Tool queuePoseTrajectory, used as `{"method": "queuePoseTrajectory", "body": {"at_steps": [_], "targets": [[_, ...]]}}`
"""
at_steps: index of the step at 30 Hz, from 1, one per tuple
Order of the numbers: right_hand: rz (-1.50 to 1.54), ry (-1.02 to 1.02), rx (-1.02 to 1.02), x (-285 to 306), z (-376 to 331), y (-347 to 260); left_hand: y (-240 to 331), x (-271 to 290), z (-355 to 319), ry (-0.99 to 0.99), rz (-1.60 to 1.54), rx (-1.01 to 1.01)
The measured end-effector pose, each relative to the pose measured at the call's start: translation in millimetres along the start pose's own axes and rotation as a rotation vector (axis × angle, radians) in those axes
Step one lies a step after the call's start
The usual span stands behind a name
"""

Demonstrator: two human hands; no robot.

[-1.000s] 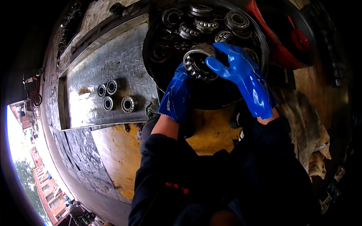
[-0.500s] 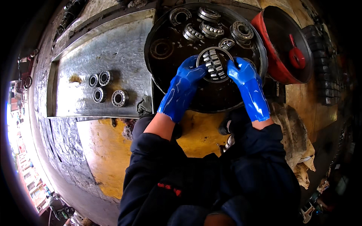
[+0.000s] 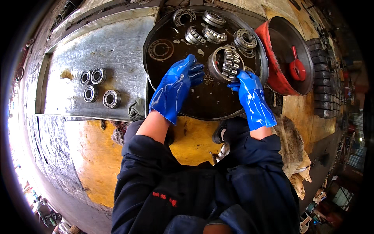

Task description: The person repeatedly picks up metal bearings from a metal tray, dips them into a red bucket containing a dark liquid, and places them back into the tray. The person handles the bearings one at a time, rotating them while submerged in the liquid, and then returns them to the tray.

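Both gloved hands have dropped lower since a second ago. Left hand spread flat on the black pan, off the bearing; right hand fingertips touch its near rim, bearing tilted mid-pan. Free pan room near-left; more bearings crowd the far rim.

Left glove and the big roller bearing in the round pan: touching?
Apart. The head view shows dark pan floor between the left hand fingertips and the large roller bearing; the right hand sits just below it.

bearings in dark round pan: 7 | bearings on metal sheet: 4 | red basin: 1
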State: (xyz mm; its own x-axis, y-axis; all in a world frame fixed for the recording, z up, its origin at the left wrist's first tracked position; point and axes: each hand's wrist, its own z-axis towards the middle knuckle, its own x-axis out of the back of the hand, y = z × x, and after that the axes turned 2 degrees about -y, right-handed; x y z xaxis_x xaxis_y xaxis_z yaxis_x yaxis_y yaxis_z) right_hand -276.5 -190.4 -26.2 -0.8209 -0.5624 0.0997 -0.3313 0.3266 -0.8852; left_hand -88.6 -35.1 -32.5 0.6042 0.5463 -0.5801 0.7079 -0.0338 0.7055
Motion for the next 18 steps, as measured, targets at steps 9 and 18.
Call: {"method": "queuePoseTrajectory", "body": {"at_steps": [9, 18], "targets": [[0.041, 0.02, 0.066, -7, -7, -3, -8, -4, -3, -0.067, -0.069, 0.148], [0.064, -0.066, -0.061, -14, -13, -2, -6, -8, -10, -0.1, 0.018, 0.112]]}}
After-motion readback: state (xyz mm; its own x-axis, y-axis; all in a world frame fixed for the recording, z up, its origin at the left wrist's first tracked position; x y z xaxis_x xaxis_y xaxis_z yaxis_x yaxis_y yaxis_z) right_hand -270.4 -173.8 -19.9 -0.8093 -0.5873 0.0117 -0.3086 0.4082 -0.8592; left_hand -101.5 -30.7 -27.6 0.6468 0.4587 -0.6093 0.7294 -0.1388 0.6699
